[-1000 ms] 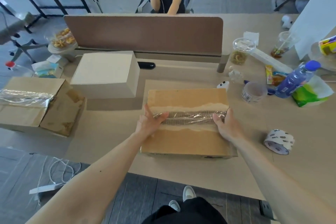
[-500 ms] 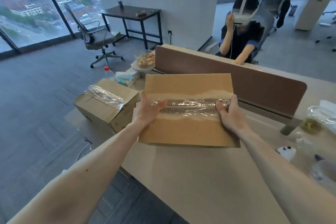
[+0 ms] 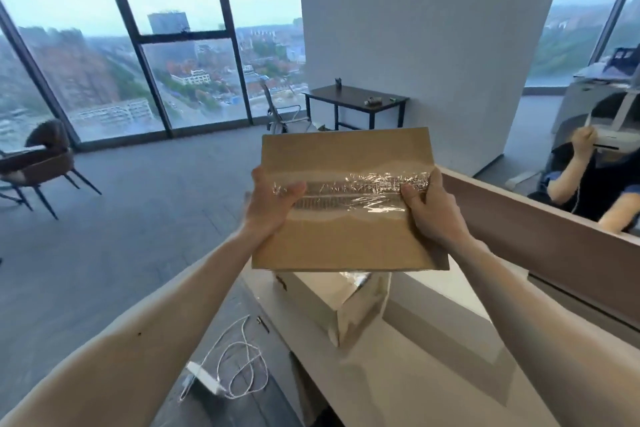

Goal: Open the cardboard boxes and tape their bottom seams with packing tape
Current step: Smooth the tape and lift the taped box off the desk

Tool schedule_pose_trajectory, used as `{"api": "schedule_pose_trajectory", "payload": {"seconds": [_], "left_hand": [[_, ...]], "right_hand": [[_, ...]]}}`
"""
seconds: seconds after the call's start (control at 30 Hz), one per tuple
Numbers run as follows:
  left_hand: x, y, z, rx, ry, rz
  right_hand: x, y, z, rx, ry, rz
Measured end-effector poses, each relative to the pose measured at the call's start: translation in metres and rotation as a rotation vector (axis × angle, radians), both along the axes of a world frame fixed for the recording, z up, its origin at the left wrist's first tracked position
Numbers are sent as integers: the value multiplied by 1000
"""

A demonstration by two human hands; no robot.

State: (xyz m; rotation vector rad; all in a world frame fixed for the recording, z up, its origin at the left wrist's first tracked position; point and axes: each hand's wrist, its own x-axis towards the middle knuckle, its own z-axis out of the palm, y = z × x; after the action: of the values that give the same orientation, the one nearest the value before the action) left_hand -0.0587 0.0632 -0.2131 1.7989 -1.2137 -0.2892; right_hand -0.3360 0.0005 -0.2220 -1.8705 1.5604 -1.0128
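Observation:
I hold a brown cardboard box (image 3: 346, 239) up in the air above the table's left end, its taped face toward me. A band of clear, wrinkled packing tape (image 3: 356, 192) runs across its middle seam. My left hand (image 3: 272, 204) grips the box's left edge, thumb lying on the tape. My right hand (image 3: 431, 208) grips the right edge, thumb on the tape's other end. Under the raised box, a second cardboard box (image 3: 332, 305) with shiny tape on top sits on the table (image 3: 415, 374).
A brown desk divider (image 3: 540, 218) runs along the table's far right side, and a person (image 3: 595, 184) sits behind it. A white charger and cable (image 3: 221, 371) lie on the floor at the left. A chair (image 3: 38, 163) and a dark side table (image 3: 356, 104) stand farther off.
Both hands lifted the taped box off the table and carried it up and to the left; it now hangs above the other taped box. The view swung left and upward toward the windows.

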Motion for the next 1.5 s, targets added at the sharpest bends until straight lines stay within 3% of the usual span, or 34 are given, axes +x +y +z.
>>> {"api": "schedule_pose_trajectory", "payload": {"seconds": [0.4, 0.77, 1.1, 1.33, 1.5], "left_hand": [[188, -39, 1, -23, -35, 267], [323, -88, -14, 36, -41, 449], [476, -115, -60, 97, -2, 407], [579, -154, -79, 191, -12, 253], [608, -208, -101, 254, 20, 113]], "right_hand": [[204, -104, 13, -134, -21, 277], [378, -199, -17, -61, -63, 447], [521, -220, -59, -1, -39, 456], [601, -217, -88, 93, -51, 308], [611, -233, -110, 182, -83, 174]]}}
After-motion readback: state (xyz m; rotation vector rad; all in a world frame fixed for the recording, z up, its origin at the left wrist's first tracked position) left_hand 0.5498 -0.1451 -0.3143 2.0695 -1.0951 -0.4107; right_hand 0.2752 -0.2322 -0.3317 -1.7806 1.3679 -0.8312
